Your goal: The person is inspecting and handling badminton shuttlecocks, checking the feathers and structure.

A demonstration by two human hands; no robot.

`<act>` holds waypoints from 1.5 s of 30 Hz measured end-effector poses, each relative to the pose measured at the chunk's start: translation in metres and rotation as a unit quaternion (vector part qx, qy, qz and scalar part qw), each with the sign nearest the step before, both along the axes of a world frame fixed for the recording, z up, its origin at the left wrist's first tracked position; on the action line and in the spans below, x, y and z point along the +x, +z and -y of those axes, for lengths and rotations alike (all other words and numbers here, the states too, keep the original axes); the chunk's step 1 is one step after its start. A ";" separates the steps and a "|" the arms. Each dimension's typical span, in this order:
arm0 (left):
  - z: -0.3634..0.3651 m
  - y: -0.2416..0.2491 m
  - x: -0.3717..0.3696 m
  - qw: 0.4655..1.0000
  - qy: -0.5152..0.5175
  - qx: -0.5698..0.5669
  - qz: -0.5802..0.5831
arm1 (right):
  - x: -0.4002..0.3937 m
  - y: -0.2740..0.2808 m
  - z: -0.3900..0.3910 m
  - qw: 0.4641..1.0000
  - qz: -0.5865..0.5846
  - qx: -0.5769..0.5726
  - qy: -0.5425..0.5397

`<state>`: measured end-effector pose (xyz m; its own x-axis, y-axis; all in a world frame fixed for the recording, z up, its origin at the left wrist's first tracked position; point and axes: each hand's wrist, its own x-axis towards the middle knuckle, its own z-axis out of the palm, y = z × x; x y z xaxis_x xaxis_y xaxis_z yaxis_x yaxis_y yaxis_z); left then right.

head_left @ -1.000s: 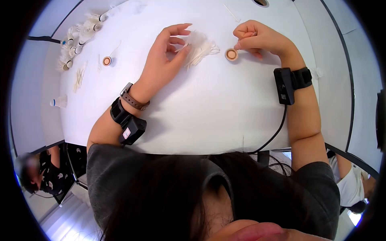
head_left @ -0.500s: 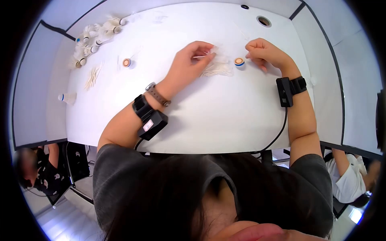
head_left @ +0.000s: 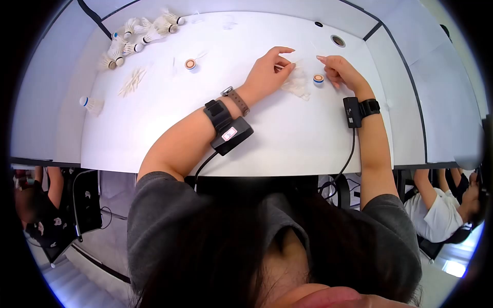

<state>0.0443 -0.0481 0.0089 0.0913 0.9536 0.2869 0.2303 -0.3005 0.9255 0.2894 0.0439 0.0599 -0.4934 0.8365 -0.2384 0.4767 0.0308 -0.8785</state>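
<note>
My left hand [head_left: 270, 71] is closed, with thumb and fingers pinching a thin white feather shaft [head_left: 279, 66]; its index finger is stretched out. Below its fingertips lies a pile of loose white feathers [head_left: 296, 88] on the white table. Just to the right of that pile stands a shuttlecock cork [head_left: 318, 79] with a blue-and-white band and a tan top. My right hand [head_left: 343, 72] is beyond the cork, its thumb and index finger brought together and the others curled. Whatever sits between those fingertips is too small to make out.
Several feathered shuttlecocks [head_left: 132, 47] are heaped at the back left, and one more [head_left: 92, 104] lies by the left edge. A heap of pale shafts [head_left: 133, 82] and a second cork [head_left: 190, 64] lie left of centre. A round hole [head_left: 337, 40] is at the back right.
The camera view has shifted. My left hand's index finger has lifted and straightened away from the thumb. My right hand's index finger now reaches further forward from its curled fingers.
</note>
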 end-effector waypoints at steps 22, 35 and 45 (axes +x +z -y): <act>-0.004 -0.019 0.007 0.942 0.074 0.248 -0.213 | 0.131 -0.002 0.034 0.701 0.284 0.599 -0.263; 0.005 -0.017 0.016 0.903 -0.086 0.349 -0.234 | 0.164 -0.054 0.032 0.722 0.425 0.417 -0.353; 0.007 -0.021 0.015 0.900 -0.119 0.330 -0.258 | 0.151 -0.058 0.030 0.769 0.270 0.485 -0.317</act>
